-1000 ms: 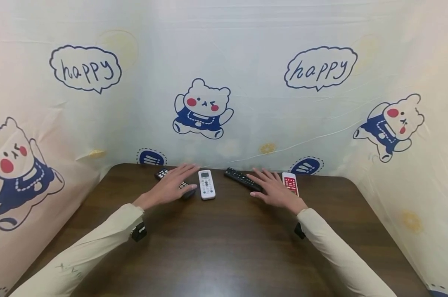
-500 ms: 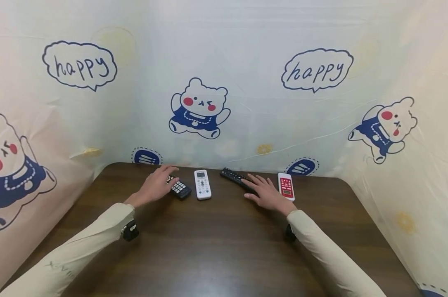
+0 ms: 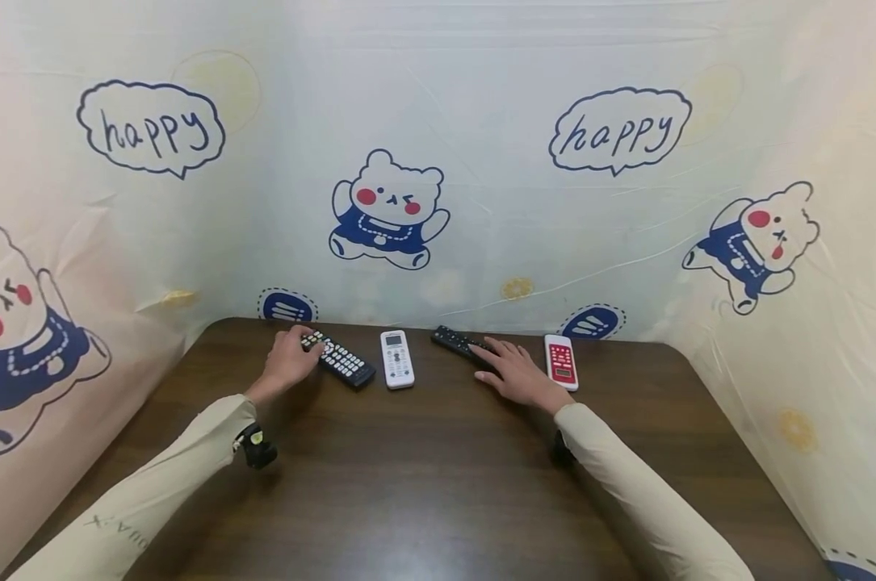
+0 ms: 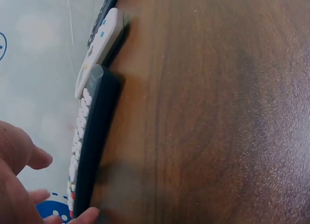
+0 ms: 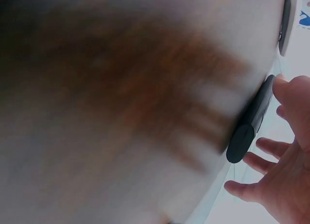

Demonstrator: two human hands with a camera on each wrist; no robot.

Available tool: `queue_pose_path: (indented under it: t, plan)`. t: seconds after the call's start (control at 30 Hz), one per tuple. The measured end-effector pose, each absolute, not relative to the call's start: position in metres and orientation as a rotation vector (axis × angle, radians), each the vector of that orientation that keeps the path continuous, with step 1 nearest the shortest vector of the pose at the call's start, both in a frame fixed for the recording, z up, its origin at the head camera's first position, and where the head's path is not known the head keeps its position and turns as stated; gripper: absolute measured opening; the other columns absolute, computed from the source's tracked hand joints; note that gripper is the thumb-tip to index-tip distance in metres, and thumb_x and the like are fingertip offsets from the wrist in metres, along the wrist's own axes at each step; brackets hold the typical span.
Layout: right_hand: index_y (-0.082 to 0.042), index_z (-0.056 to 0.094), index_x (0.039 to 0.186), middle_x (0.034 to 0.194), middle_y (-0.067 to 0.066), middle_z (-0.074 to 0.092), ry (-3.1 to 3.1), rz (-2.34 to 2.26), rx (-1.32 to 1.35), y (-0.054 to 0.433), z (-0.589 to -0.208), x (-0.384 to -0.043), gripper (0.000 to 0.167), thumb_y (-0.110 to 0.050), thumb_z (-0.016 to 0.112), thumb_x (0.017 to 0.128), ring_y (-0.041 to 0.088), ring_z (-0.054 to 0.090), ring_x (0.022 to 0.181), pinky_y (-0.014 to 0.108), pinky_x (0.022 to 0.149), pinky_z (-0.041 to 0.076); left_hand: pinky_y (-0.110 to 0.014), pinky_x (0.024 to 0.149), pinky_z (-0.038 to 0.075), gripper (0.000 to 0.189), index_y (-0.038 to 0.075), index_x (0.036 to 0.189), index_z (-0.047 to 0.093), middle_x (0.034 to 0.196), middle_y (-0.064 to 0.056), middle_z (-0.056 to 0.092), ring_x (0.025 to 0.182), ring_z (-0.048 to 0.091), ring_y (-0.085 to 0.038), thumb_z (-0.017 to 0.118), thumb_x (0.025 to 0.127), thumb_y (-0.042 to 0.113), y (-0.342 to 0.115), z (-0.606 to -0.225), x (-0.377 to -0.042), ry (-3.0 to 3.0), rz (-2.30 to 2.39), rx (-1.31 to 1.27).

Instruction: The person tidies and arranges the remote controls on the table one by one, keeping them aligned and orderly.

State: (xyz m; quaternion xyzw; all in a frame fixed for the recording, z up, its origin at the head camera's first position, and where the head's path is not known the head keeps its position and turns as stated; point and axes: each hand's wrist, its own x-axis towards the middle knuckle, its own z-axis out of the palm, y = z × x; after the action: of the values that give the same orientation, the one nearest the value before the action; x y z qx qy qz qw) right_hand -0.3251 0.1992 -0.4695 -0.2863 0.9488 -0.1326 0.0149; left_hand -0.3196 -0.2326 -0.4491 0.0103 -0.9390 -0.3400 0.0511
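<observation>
My left hand [image 3: 287, 361] is at the far left end of a black remote control [image 3: 345, 365] with white buttons. In the left wrist view its thumb [image 4: 42, 158] hovers above the keys, and one fingertip reaches down by the remote's end. My right hand [image 3: 517, 374] lies over the near end of a slim black remote control [image 3: 452, 339], fingers spread and partly hiding it. The right wrist view shows that remote's end beside the fingers. Between the hands lies a white remote control [image 3: 397, 360] with a small screen. A white remote with a red face [image 3: 561, 363] lies right of my right hand.
The remotes lie along the back of a dark brown wooden table [image 3: 408, 484]. A pale printed cloth [image 3: 481, 161] with bears and "happy" bubbles hangs behind and on both sides, right at the table's back edge.
My left hand has drawn left from over the black remote with white buttons, uncovering most of it. My right hand has shifted slightly left, exposing the whole red-faced remote.
</observation>
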Motion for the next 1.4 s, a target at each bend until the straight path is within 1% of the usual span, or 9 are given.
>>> queue_pose_path:
  t: [0.1, 0.2, 0.33, 0.5, 0.77, 0.97, 1.2, 1.3, 1.4]
  plan:
    - [-0.020, 0.036, 0.165, 0.169, 0.022, 0.030, 2.950, -0.431, -0.899, 0.195, -0.468, -0.327, 0.060, -0.040, 0.051, 0.110, 0.044, 0.031, 0.154, 0.070, 0.124, 0.027, -0.074, 0.112, 0.039, 0.062, -0.014, 0.152, 0.034, 0.149, -0.044, 0.032, 0.132, 0.041, -0.059, 0.054, 0.107, 0.024, -0.235, -0.451, -0.321, -2.868, -1.072, 0.176]
    - [-0.014, 0.045, 0.159, 0.161, 0.024, 0.041, 2.995, -0.416, -0.943, 0.194, -0.468, -0.330, 0.051, -0.031, 0.051, 0.111, 0.044, 0.042, 0.146, 0.066, 0.120, 0.038, -0.073, 0.114, 0.038, 0.069, -0.014, 0.155, 0.028, 0.150, -0.045, 0.031, 0.134, 0.040, -0.059, 0.055, 0.106, 0.028, -0.236, -0.452, -0.328, -2.857, -1.114, 0.278]
    - [-0.005, 0.066, 0.140, 0.139, 0.022, 0.063, 3.092, -0.428, -0.985, 0.195, -0.466, -0.335, 0.035, -0.012, 0.058, 0.107, 0.039, 0.061, 0.127, 0.058, 0.107, 0.053, -0.072, 0.117, 0.035, 0.074, -0.015, 0.154, 0.029, 0.149, -0.044, 0.035, 0.136, 0.039, -0.058, 0.060, 0.104, 0.031, -0.235, -0.451, -0.337, -2.849, -1.146, 0.319]
    - [-0.003, 0.073, 0.123, 0.119, 0.015, 0.070, 3.104, -0.535, -0.938, 0.193, -0.463, -0.341, 0.022, -0.012, 0.066, 0.103, 0.032, 0.067, 0.110, 0.052, 0.094, 0.060, -0.071, 0.118, 0.035, 0.079, -0.016, 0.154, 0.028, 0.149, -0.044, 0.036, 0.138, 0.039, -0.058, 0.069, 0.100, 0.026, -0.232, -0.454, -0.341, -2.848, -1.135, 0.351]
    - [0.003, 0.059, 0.139, 0.128, 0.021, 0.067, 2.958, -0.701, -0.586, 0.193, -0.459, -0.344, 0.047, -0.022, 0.072, 0.100, 0.033, 0.065, 0.118, 0.052, 0.104, 0.056, -0.066, 0.120, 0.036, 0.081, -0.012, 0.156, 0.030, 0.151, -0.042, 0.039, 0.140, 0.040, -0.055, 0.075, 0.095, 0.016, -0.225, -0.459, -0.346, -2.809, -1.121, 0.298]
    - [0.006, 0.058, 0.140, 0.126, 0.024, 0.067, 2.784, -0.802, -0.417, 0.192, -0.449, -0.341, 0.055, -0.027, 0.074, 0.099, 0.029, 0.065, 0.104, 0.047, 0.092, 0.060, -0.069, 0.115, 0.040, 0.080, -0.007, 0.159, 0.027, 0.148, -0.043, 0.040, 0.134, 0.045, -0.058, 0.069, 0.093, 0.008, -0.223, -0.454, -0.346, -2.830, -1.105, 0.318]
    - [0.006, 0.055, 0.141, 0.136, 0.029, 0.060, 2.688, -1.006, -0.144, 0.179, -0.446, -0.341, 0.054, -0.025, 0.072, 0.101, 0.035, 0.068, 0.106, 0.035, 0.072, 0.067, -0.068, 0.114, 0.042, 0.075, -0.014, 0.152, 0.031, 0.142, -0.042, 0.044, 0.131, 0.047, -0.056, 0.070, 0.095, 0.016, -0.224, -0.449, -0.347, -2.827, -1.127, 0.463]
    - [0.006, 0.052, 0.144, 0.138, 0.030, 0.058, 2.645, -1.075, -0.048, 0.174, -0.446, -0.344, 0.058, -0.021, 0.074, 0.099, 0.038, 0.067, 0.112, 0.034, 0.072, 0.068, -0.062, 0.110, 0.048, 0.071, -0.015, 0.149, 0.034, 0.138, -0.040, 0.052, 0.123, 0.059, -0.051, 0.071, 0.098, 0.018, -0.225, -0.449, -0.346, -2.861, -1.122, 0.466]
    - [0.007, 0.047, 0.148, 0.139, 0.032, 0.057, 2.578, -1.119, 0.004, 0.170, -0.445, -0.348, 0.062, -0.017, 0.075, 0.098, 0.041, 0.066, 0.117, 0.037, 0.075, 0.068, -0.047, 0.093, 0.062, 0.063, -0.015, 0.144, 0.040, 0.129, -0.037, 0.059, 0.100, 0.073, -0.041, 0.071, 0.099, 0.017, -0.228, -0.450, -0.346, -2.894, -1.175, 0.477]
